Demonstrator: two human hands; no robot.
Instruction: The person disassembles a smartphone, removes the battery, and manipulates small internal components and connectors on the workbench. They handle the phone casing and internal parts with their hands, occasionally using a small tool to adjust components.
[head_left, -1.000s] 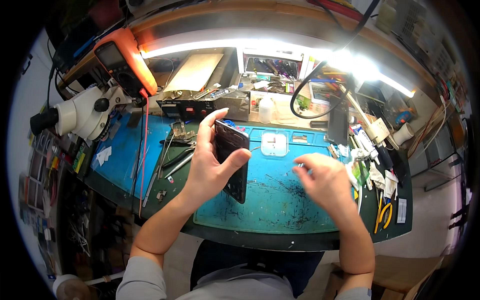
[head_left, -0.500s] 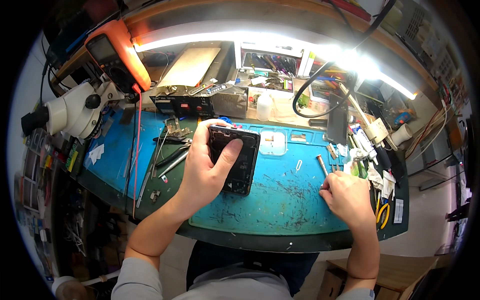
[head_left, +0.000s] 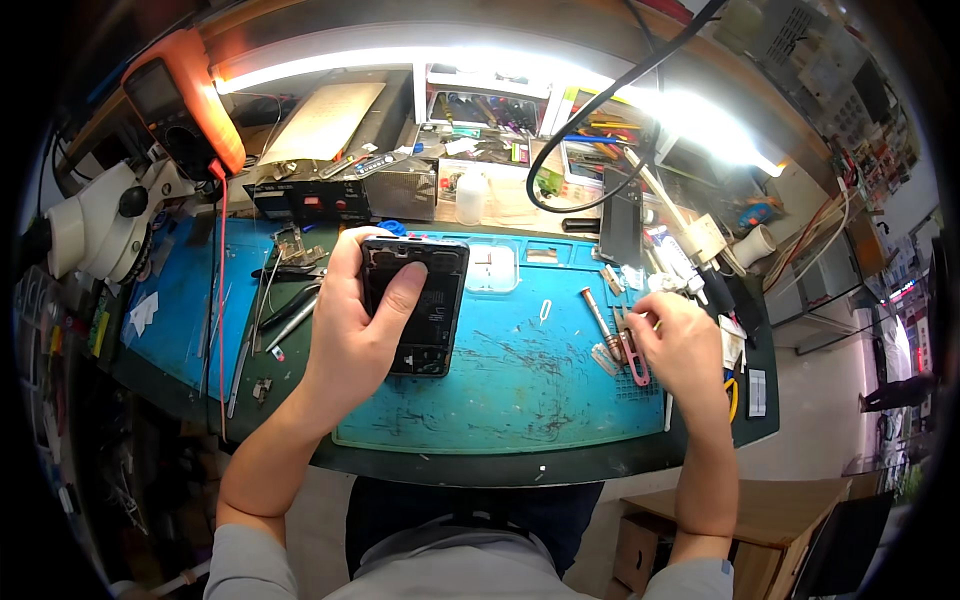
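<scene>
My left hand (head_left: 350,330) holds a phone (head_left: 428,320) with its back cover off, the dark inside facing me, thumb laid across its upper part. My right hand (head_left: 680,345) is over the right side of the blue mat, fingers curled together; what they hold, if anything, is hidden. Just beside its fingertips lies a pink slotted tool (head_left: 633,358), partly under the hand. A copper-coloured screwdriver (head_left: 600,316) rests on the mat left of that tool, near a small clear-and-metal piece (head_left: 605,359). A white paperclip-shaped loop (head_left: 545,310) lies between the phone and the screwdriver.
A clear square box (head_left: 492,268) sits at the blue mat's (head_left: 500,400) back edge. Pliers (head_left: 290,305) and tweezers lie left of the phone. An orange multimeter (head_left: 185,105) and a white microscope (head_left: 105,220) stand at the left. A black cable (head_left: 590,130) loops overhead.
My right hand has left the copper-coloured screwdriver, which now lies on the mat, and has moved beside the pink tool. My left hand keeps the phone. The whole view has shifted.
</scene>
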